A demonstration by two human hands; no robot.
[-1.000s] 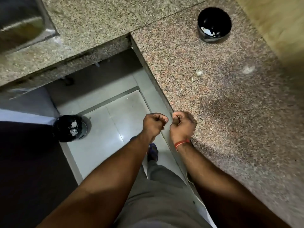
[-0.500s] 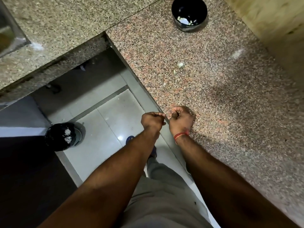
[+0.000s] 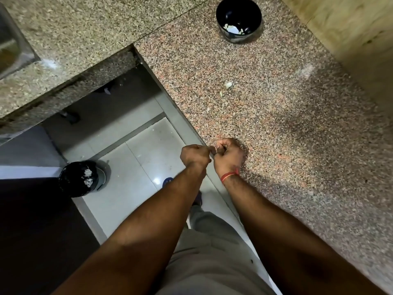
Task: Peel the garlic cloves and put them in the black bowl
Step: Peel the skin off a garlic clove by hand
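The garlic clove (image 3: 213,150) being worked is barely visible, a small pale sliver pinched where the two sets of fingertips meet, just over the near edge of the counter (image 3: 276,135); its shape and long axis cannot be made out, as the fingers cover nearly all of it. The left hand (image 3: 194,155) has its fingers curled and nips the clove from the left, while the right hand (image 3: 228,155), wearing a red thread at the wrist, is likewise curled and pinches it from the right, knuckles up. This looks like the peeling step, skin being pulled off between the two hands. The black bowl (image 3: 238,19) stands on the counter well apart from the hands, straight ahead and slightly to the right, with a few pale peeled pieces lying in its bottom. The right hand is the nearer one to it and already hangs over the stone, so the drop would most naturally be a forward reach by that arm. Between hands and bowl lie a small pale garlic scrap (image 3: 228,84) and a thinner fragment beside it. Down on the tiled floor (image 3: 148,150) to the left sits a black bin (image 3: 79,178) holding whitish bits, likely skins, on the left hand's side.
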